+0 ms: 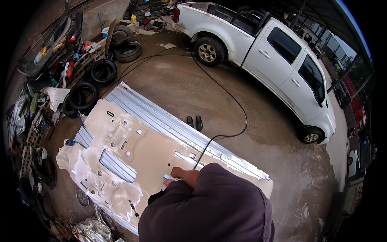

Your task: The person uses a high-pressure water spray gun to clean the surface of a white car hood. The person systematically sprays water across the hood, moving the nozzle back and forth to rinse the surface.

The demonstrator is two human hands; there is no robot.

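Neither my left hand nor my right hand shows; dark cloth over my legs fills the lower middle. From under it comes bare skin, apparently a lower leg and foot, resting on a beige moulded car floor carpet. The carpet has several cut-outs and lies over corrugated metal sheets. Whitish wet patches, like foam, cover its left part. Beside my legs, a thin black tool with a pale tip juts over the carpet; its other end is hidden. A black hose runs behind my leg.
A white pickup truck stands at the back right. Black tyres, concrete blocks and car parts line the left. Dark slippers lie on wet concrete beyond the sheets. A round strainer-like dish sits left of the carpet.
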